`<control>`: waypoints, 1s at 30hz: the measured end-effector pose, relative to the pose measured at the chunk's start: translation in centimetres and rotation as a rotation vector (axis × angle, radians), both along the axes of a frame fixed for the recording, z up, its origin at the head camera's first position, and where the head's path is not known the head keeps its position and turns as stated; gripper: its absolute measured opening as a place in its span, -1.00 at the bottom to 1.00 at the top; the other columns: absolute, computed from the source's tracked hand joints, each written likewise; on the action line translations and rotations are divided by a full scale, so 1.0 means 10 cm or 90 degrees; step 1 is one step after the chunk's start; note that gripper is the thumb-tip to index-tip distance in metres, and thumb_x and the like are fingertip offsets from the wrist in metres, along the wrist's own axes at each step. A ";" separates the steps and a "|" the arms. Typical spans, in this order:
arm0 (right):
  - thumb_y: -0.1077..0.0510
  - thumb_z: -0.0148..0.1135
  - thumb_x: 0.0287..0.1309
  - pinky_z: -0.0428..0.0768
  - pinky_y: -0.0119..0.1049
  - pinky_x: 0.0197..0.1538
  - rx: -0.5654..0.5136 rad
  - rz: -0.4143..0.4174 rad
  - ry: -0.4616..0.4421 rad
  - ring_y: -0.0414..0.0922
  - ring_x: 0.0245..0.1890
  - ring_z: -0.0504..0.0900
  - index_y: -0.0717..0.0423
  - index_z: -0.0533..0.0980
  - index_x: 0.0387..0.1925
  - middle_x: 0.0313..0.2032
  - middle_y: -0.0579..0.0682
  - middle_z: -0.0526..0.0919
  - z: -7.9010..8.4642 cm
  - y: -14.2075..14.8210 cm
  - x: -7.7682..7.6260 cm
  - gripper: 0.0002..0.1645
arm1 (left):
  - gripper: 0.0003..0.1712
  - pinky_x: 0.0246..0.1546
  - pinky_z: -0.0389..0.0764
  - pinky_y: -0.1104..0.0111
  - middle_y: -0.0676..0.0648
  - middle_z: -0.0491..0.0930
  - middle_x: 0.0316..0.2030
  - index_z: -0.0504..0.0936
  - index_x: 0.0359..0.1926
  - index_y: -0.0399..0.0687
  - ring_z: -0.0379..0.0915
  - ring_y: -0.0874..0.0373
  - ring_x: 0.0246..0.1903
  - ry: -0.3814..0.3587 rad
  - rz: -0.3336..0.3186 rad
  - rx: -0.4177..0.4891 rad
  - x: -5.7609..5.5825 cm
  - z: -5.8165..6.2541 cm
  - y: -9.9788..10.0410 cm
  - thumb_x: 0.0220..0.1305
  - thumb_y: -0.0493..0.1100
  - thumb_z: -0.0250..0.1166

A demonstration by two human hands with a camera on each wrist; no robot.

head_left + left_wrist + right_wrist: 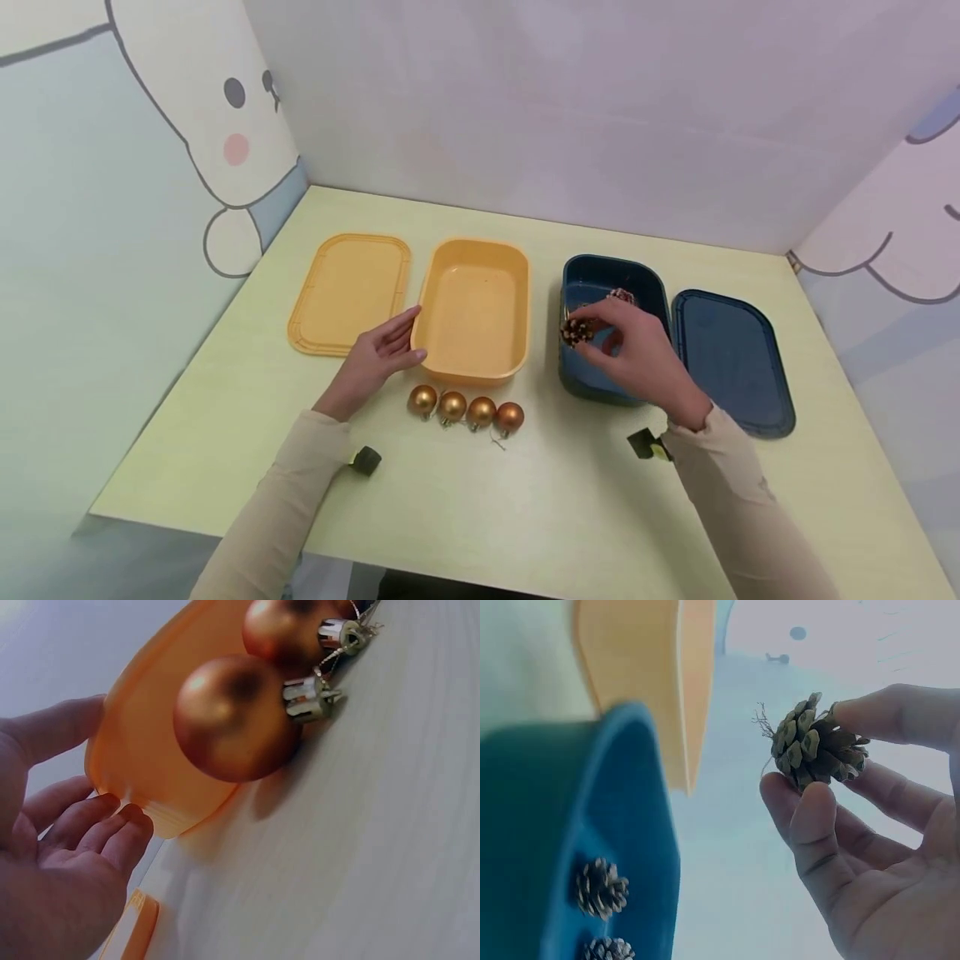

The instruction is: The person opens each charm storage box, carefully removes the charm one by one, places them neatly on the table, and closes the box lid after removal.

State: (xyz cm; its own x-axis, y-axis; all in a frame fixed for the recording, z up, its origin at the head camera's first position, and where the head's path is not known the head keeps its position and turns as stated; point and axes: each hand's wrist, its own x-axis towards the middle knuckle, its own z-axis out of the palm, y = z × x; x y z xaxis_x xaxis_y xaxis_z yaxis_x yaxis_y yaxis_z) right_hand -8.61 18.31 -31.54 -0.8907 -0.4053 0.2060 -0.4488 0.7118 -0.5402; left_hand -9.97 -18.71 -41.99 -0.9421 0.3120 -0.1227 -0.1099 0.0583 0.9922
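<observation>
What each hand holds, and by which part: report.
The right hand pinches a pinecone by its scaly sides. The left hand only touches the left side of the yellow box.

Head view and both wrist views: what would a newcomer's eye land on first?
Likely the four shiny copper-gold baubles, lined up on the near side of the open yellow box. Next, perhaps, the pine cone pinched in the right hand, seen against the dark blue box in the head view. The right wrist view shows two more cones inside that box.
</observation>
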 end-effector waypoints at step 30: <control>0.32 0.50 -0.03 0.71 -0.36 -0.24 0.106 -0.006 0.008 -0.22 -0.26 0.63 0.09 0.65 -0.09 -0.18 -0.05 0.66 -0.65 -0.31 0.65 -0.61 | -0.11 0.41 0.32 0.52 0.08 0.08 0.58 0.16 0.56 0.14 0.01 0.11 0.56 0.015 -0.011 -0.018 -0.02 -0.01 -0.02 0.31 -0.07 0.39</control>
State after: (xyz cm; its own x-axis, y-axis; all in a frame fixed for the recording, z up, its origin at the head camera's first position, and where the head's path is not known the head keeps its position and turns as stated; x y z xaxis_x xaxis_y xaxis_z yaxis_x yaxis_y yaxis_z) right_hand -2.15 15.20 -38.00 -0.8921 -0.4269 0.1480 -0.4483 0.7948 -0.4091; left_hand -10.20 -18.92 -42.11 -0.9394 0.3247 -0.1102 -0.0859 0.0880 0.9924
